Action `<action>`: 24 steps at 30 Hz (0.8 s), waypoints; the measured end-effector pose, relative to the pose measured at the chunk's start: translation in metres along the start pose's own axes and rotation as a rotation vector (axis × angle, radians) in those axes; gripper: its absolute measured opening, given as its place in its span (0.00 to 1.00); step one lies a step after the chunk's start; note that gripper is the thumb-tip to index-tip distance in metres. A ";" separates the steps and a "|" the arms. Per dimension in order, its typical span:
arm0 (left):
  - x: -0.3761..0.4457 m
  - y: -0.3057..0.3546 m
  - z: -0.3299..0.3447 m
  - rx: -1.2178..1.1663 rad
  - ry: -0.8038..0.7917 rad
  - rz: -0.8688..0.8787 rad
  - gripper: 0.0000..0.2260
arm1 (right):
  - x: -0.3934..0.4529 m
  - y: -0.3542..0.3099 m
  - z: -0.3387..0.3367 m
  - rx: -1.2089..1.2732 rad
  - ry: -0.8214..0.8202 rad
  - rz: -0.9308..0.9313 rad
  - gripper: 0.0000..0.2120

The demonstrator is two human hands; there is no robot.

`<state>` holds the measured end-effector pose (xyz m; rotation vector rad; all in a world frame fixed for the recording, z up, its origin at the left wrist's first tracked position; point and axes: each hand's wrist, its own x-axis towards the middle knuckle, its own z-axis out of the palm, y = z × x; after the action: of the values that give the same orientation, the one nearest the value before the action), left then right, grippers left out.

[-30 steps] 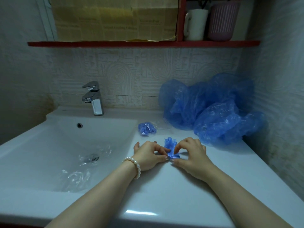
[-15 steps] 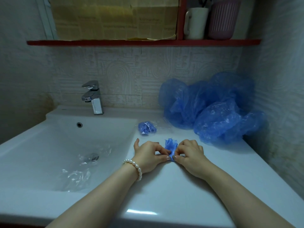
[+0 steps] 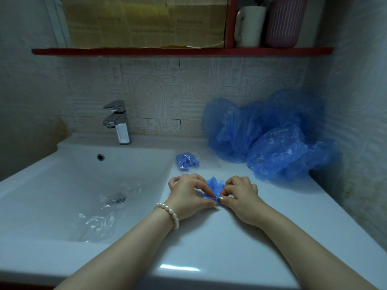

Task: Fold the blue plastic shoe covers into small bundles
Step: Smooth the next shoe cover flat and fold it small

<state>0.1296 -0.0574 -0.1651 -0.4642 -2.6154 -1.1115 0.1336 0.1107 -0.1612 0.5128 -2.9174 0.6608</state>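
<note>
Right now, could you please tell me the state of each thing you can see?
Left hand: pinching the shoe cover.
Right hand: pinching the same cover.
Shoe cover: half folded, on the counter.
Bundle: folded, lying apart.
Pile of covers: loose, unfolded.
Tap: no water running.
Clear plastic: crumpled in the basin.

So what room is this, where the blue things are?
Most likely a bathroom. There is a white sink with a chrome tap, tiled walls, and a red shelf above holding a white mug.
</note>
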 end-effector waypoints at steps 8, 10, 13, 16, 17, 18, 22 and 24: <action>-0.002 0.004 0.004 0.127 -0.035 0.078 0.06 | -0.001 0.000 0.002 -0.014 0.069 -0.003 0.05; -0.002 0.004 0.003 0.142 -0.041 0.064 0.06 | -0.006 0.001 0.001 0.038 0.157 -0.020 0.04; -0.002 0.004 0.001 0.150 -0.050 0.038 0.04 | -0.012 0.005 -0.004 0.069 0.177 -0.061 0.07; -0.002 0.005 -0.001 0.128 -0.036 0.024 0.05 | -0.010 0.005 -0.003 0.009 0.157 -0.067 0.02; -0.002 0.005 0.000 0.131 -0.038 0.025 0.05 | -0.008 0.004 -0.002 -0.023 0.154 -0.065 0.05; -0.002 0.005 0.001 0.141 -0.039 0.032 0.05 | -0.006 0.003 0.000 -0.062 0.144 -0.058 0.07; -0.005 0.004 0.002 0.267 -0.032 0.094 0.08 | 0.001 -0.001 0.003 -0.147 0.092 -0.017 0.13; -0.005 0.004 0.003 0.292 -0.033 0.114 0.08 | 0.002 -0.001 0.004 -0.163 0.089 -0.007 0.14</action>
<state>0.1354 -0.0532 -0.1661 -0.5612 -2.6805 -0.6775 0.1321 0.1075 -0.1642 0.4620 -2.8520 0.4280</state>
